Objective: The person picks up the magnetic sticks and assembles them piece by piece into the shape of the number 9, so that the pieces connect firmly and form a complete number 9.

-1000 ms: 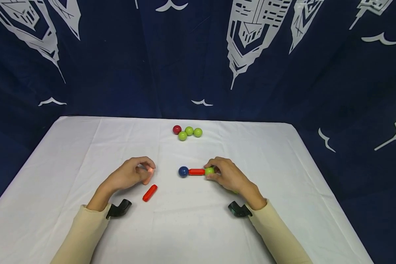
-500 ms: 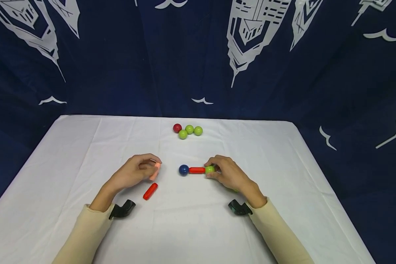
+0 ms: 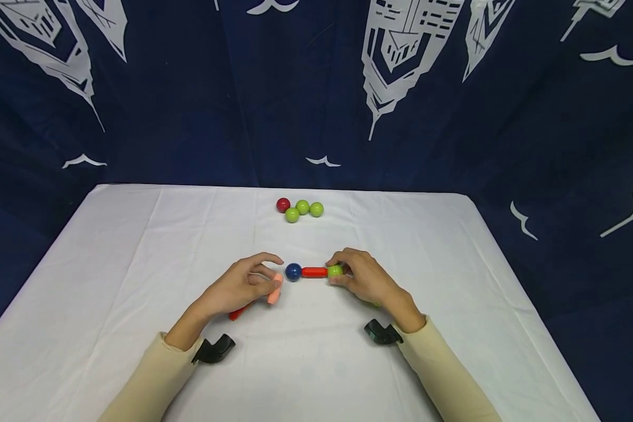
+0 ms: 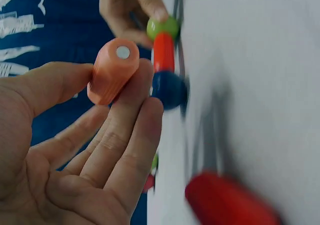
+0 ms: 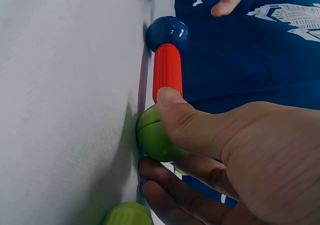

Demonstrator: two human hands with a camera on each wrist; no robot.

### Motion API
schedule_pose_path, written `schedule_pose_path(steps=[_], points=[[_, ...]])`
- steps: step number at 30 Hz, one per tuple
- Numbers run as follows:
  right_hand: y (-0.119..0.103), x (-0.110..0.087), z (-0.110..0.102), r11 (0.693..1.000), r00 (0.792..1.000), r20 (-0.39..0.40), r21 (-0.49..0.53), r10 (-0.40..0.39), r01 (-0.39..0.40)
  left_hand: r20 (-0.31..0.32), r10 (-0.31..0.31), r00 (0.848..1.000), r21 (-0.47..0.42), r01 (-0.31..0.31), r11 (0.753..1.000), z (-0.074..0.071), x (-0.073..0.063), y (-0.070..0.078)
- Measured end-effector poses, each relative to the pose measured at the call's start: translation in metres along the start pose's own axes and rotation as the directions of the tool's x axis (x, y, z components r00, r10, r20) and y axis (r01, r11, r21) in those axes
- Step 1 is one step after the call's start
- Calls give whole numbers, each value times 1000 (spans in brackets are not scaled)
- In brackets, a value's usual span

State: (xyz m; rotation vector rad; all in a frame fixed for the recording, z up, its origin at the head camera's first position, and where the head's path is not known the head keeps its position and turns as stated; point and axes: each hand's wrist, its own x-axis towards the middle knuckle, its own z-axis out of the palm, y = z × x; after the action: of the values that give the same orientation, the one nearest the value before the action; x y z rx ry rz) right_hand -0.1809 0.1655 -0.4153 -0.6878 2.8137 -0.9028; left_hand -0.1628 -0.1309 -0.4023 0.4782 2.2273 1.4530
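Note:
My left hand (image 3: 241, 288) pinches a salmon-orange magnetic rod (image 3: 275, 291) between thumb and fingers, just left of a blue ball (image 3: 293, 272). A pale round disc shows in that rod (image 4: 107, 77)'s end in the left wrist view. The blue ball sits on one end of a red rod (image 3: 314, 272), with a green ball (image 3: 334, 271) on the other end. My right hand (image 3: 368, 280) grips the green ball, its thumb reaching the red rod's end. A loose red rod (image 3: 237, 313) lies partly hidden behind my left hand.
Farther back on the white-covered table (image 3: 163, 234) stand a red ball (image 3: 283, 205) and several green balls (image 3: 303, 207). Near my right wrist lies a ribbed green piece (image 5: 127, 215), mostly hidden in the head view. A dark blue cloth (image 3: 242, 117) hangs behind the table.
My left hand has moved right with the salmon-orange rod, close to the blue ball, and now partly covers the loose red rod. The right hand and the joined pieces stay put.

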Motion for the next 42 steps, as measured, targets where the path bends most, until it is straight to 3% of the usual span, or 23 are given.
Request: schedule_pose_path(steps=[4,11,30,42], points=[[0,1,-1,1000,1000,2,-2,8,-8,-9,-22,1000,0,22,1000,12,4,1],[0,3,1,1000,1000,-2,3,5,-5,-83,-111,990,13,112,994,32,13,-4],[-2,3,2,1000,1000,-2,21,-12,12,-140,-48,989,-68,38,997,44,17,-10],[-1,3,1,999,999,22,-40,-33,34,-120,-102,987,-189,78,979,50,18,-10]])
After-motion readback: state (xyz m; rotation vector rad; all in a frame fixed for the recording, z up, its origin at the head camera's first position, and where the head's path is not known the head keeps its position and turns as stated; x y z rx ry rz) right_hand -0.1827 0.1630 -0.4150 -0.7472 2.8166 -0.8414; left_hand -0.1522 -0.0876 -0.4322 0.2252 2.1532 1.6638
